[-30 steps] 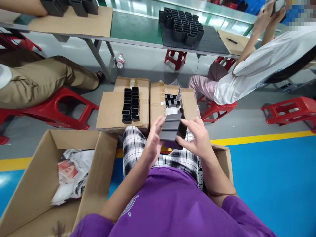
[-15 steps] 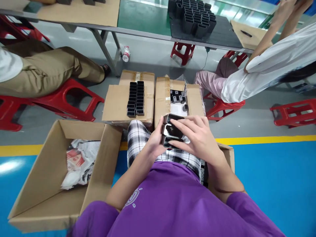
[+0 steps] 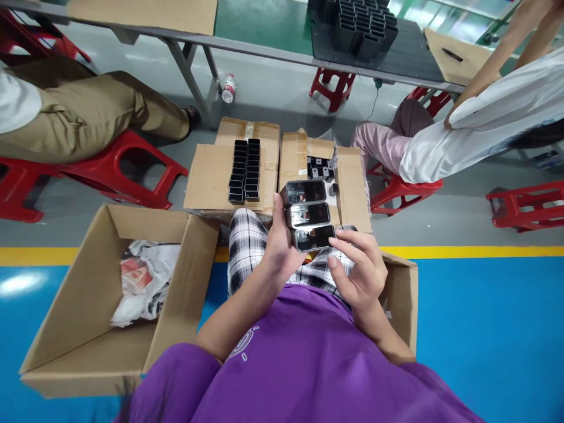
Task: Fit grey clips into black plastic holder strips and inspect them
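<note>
Three black rectangular casings with shiny rims sit stacked side by side in my left hand; its fingers wrap round their left side and underneath. My right hand is at their lower right, fingers apart and curved, a fingertip at the corner of the nearest casing. It grips nothing that I can see. Beyond my knees, two rows of similar black casings stand on a closed cardboard box. Beside it, an opened carton holds more small black pieces.
To my left stands a large open carton with crumpled plastic bags inside. Another carton is by my right side. Co-workers sit on red stools on both sides. A long table across the front bears black casings.
My right hand has drawn back from the top of the casings towards the lower right. The casings have risen slightly away from me, and their faces now show fully.
</note>
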### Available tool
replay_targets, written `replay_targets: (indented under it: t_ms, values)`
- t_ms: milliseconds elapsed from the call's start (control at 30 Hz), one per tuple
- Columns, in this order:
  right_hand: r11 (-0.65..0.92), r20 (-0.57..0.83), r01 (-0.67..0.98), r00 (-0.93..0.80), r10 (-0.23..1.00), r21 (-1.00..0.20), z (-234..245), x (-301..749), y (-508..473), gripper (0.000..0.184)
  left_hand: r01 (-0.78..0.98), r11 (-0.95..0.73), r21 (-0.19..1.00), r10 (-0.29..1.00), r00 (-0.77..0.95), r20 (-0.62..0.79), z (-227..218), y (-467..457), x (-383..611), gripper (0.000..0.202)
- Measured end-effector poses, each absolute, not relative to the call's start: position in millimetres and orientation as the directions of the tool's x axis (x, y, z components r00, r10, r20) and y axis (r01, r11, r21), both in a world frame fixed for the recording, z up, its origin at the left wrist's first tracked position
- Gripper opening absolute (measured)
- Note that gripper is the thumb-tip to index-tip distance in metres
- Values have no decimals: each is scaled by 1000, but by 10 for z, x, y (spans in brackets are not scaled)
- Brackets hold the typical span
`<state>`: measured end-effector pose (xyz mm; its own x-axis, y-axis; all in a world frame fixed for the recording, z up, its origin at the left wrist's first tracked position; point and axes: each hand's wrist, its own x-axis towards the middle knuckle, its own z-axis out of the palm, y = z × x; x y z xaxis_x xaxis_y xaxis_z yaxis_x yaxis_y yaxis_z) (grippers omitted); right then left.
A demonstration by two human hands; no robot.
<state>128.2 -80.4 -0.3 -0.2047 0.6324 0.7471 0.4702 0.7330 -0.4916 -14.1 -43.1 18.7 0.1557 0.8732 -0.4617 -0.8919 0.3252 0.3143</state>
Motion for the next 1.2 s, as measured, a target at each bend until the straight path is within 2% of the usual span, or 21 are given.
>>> replay_targets:
  t_ms: [233, 367, 467, 633, 767, 967, 1200]
  values:
    - [737, 765, 481, -189, 616, -475, -31, 1296, -834, 43, -888, 283, 363, 888, 99, -449, 192, -451, -135, 55]
    - [735, 781, 490, -160, 604, -468, -75, 1302, -852, 47, -903, 236, 360, 911, 76, -405, 203, -463, -150, 58]
    - [734, 781, 472, -140, 609, -488, -96, 1302, -849, 52, -904, 225, 364, 901, 50, -431, 259, -458, -151, 62]
    - [756, 762, 437, -210, 612, -487, -86, 1273, -845, 55, -900, 202, 386, 909, 26, -416, 308, -449, -139, 63]
    - [793, 770, 435, -285, 571, -427, -62, 1195, -849, 54, -898, 172, 405, 922, 3, -386, 281, -458, -132, 65]
    - [834, 766, 417, -378, 521, -361, -34, 1076, -872, 56, -883, 202, 425, 896, -9, -444, 319, -479, -135, 70]
    - [718, 755, 497, -175, 632, -487, -60, 1197, -841, 54, -881, 127, 456, 926, -59, -373, 330, -516, -141, 58]
